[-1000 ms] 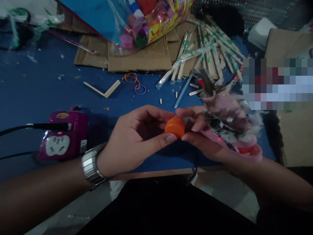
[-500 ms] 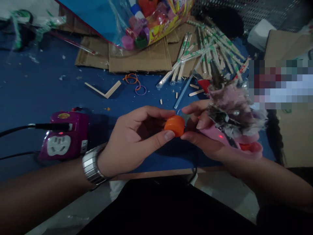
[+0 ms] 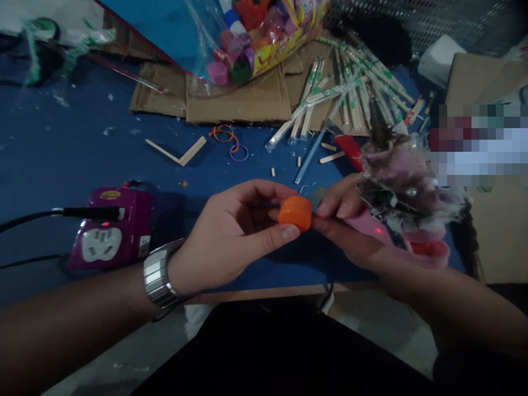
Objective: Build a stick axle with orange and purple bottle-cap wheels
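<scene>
Left hand (image 3: 231, 236) still pinches the orange bottle cap (image 3: 295, 213) in its fingers; right hand (image 3: 350, 231), gripping a pink glue gun (image 3: 371, 225), now touches the cap.

— Hands?
— Two: left hand (image 3: 231, 236), right hand (image 3: 350, 236). One wristwatch (image 3: 159, 273).
— Caps?
— One orange cap (image 3: 295, 213) out. One plastic bag (image 3: 264, 38) of more, too bunched to count.
— Fluffy stuff?
— One pink fluffy piece (image 3: 396, 170).
— On the surface (image 3: 61, 148)?
— One purple power strip (image 3: 109, 231), two rubber bands (image 3: 225, 133), two flat wooden sticks (image 3: 177, 154) joined in a V, one blue straw (image 3: 309, 157). Wrapped chopsticks (image 3: 355, 93): a heap, no count. Cardboard (image 3: 239, 99): several pieces, overlapping.
</scene>
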A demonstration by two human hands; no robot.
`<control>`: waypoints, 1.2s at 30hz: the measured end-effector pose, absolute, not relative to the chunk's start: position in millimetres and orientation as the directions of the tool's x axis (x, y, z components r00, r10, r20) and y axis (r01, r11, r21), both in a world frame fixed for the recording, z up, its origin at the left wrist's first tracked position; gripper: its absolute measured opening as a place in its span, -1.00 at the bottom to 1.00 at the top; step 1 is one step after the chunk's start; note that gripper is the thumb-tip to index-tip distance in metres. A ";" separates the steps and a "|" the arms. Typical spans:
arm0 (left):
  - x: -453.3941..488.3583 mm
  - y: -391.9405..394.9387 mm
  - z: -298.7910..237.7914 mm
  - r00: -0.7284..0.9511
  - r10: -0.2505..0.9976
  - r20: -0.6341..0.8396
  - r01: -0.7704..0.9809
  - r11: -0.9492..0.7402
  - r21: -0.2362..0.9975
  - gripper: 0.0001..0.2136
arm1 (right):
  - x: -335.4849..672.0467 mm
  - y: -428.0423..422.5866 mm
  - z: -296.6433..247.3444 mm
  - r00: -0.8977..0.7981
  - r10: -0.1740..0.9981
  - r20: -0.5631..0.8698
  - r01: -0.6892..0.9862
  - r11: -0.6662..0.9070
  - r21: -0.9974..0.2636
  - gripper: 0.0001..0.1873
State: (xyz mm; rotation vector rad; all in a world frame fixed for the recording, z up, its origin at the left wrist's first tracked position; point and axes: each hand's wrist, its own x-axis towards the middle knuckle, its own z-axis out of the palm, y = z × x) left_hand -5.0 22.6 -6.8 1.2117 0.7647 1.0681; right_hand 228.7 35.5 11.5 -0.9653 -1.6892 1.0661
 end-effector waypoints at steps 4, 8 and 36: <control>-6.2 20.5 -6.9 0.368 0.925 0.096 -0.219 -0.014 0.976 -0.63 | 228.4 36.7 11.5 -0.326 0.882 0.341 0.138 0.401 -0.906 -0.68; -6.3 20.6 -5.8 0.348 0.915 0.207 -0.173 -0.154 0.973 -0.63 | 234.3 36.0 -1.3 -0.360 0.889 0.282 0.118 0.344 -0.932 -0.69; -6.5 14.7 -5.2 0.349 0.897 0.272 -0.020 -0.283 0.959 -0.72 | 233.6 33.8 0.0 -0.427 0.892 0.149 0.052 0.189 -0.981 -0.74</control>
